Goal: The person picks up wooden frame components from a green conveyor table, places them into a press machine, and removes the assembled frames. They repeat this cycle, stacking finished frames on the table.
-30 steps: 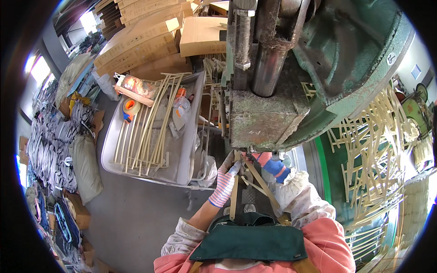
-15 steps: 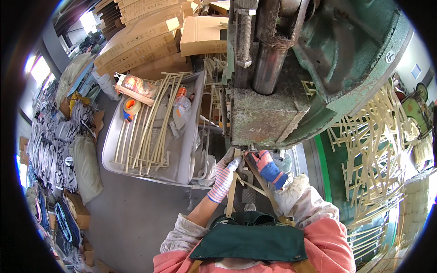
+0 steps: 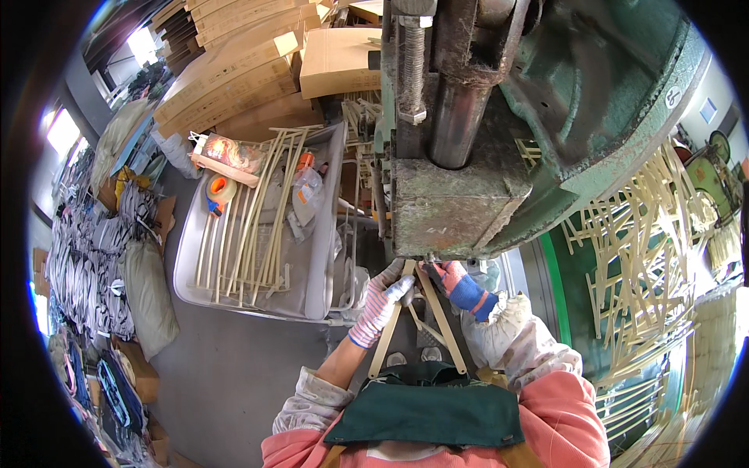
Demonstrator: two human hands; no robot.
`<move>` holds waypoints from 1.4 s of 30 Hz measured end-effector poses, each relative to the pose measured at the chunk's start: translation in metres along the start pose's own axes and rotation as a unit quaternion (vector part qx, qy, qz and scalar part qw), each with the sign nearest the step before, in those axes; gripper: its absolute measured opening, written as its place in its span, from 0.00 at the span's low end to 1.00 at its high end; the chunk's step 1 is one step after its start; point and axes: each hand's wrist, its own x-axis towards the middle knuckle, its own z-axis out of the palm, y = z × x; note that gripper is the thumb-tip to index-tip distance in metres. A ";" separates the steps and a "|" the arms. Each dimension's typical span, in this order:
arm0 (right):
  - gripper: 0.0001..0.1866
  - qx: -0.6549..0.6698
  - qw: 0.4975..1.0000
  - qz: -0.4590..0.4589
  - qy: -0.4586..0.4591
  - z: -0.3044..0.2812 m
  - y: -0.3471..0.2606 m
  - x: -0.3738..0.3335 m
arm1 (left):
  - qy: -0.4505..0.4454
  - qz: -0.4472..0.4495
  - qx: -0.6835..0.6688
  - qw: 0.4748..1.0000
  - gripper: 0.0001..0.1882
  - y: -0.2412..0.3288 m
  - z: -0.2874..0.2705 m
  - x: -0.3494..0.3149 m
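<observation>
Two flat beige strips, a left one (image 3: 385, 346) and a right one (image 3: 444, 321), form an upside-down V, with a thinner beige bar (image 3: 426, 324) between them. Their upper ends meet under the block of a green press (image 3: 460, 207). My left hand (image 3: 382, 306), in a striped glove, closes around the left strip near its top. In a blue and orange glove, my right hand (image 3: 466, 293) is closed at the right strip's upper end, just below the block. Its fingertips are partly hidden there. Both lower ends reach my dark green apron (image 3: 425, 409).
To the left stands a grey-white tray (image 3: 312, 300) with beige frames, an orange tape roll (image 3: 221, 189) and a plastic bag (image 3: 306, 195). Cardboard boxes (image 3: 234, 86) are stacked behind it. A large heap of beige frames (image 3: 636, 257) lies to the right.
The left strip's lower end has swung left. The right strip has turned its flat face up, and its lower end has come inward. Both hands stay below the press block.
</observation>
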 end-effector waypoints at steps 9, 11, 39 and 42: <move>0.14 0.213 0.973 -0.081 0.021 0.006 0.022 0.005 | -0.086 -0.026 0.168 0.982 0.20 0.021 -0.012 0.004; 0.19 0.150 0.988 -0.034 -0.003 0.004 0.020 0.006 | -0.085 -0.054 0.202 0.974 0.24 0.020 -0.016 0.006; 0.15 -0.009 0.999 0.030 0.043 -0.036 -0.029 -0.107 | -0.087 -0.148 0.201 0.964 0.18 0.043 -0.062 -0.076; 0.14 -0.007 0.999 0.032 0.036 -0.032 -0.032 -0.109 | -0.075 -0.137 0.222 0.962 0.18 0.047 -0.054 -0.079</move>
